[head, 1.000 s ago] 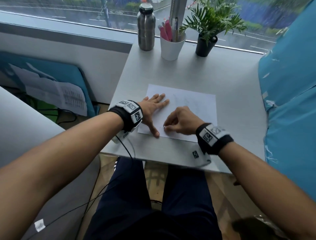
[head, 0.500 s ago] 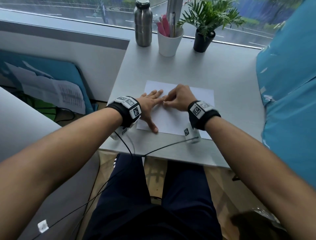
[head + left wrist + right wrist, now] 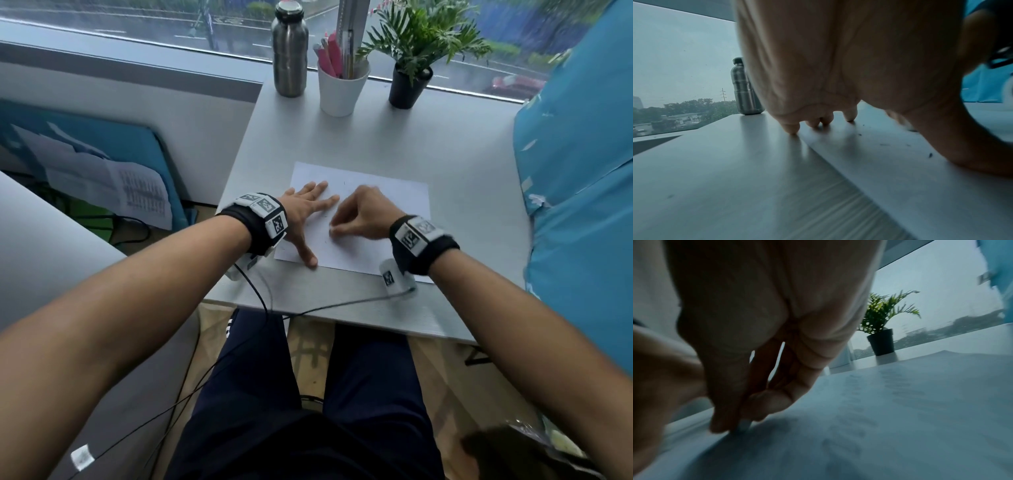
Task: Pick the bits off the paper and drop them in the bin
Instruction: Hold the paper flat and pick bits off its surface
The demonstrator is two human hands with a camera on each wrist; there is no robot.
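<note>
A pale grey desk runs up to a wide window across the top of the frame, with a wet road and trees outside under flat, overcast light. A steel bottle, a white cup of pens and a potted plant line the sill end. A blue panel fills the right edge. Lower centre shows wooden floor; papers lean at left.

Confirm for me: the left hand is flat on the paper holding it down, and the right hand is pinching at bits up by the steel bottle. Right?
Not quite. The left hand does press flat on the paper, but the right hand works on the paper itself, beside the left hand, not by the steel bottle at the window. The head view shows it.
</note>
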